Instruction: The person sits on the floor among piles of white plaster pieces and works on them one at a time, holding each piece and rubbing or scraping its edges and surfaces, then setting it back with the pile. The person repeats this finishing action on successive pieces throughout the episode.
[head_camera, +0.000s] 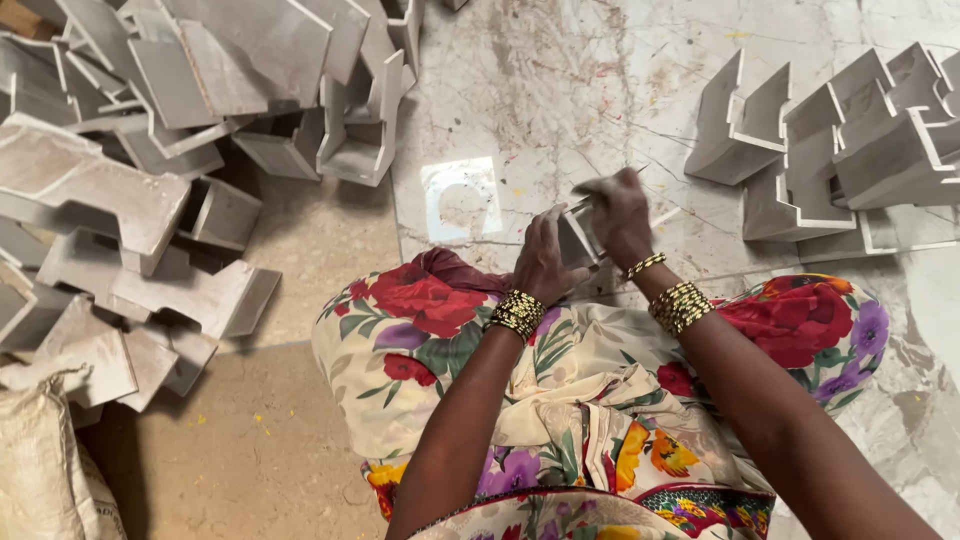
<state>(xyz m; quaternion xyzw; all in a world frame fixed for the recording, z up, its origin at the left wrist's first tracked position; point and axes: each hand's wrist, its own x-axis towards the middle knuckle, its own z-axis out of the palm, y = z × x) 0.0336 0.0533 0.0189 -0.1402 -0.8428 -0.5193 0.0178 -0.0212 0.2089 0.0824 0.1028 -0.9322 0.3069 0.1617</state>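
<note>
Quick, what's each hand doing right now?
Left hand: closed on the small grey metal piece.
Right hand: closed on the same piece from the other side.

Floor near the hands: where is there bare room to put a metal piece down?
Bare marble floor lies ahead of the left hand and right hand, between the big heap of metal brackets and the smaller bracket group. A tan floor patch lies below the heap, beside the sack. Both bracket piles are crowded.
</note>
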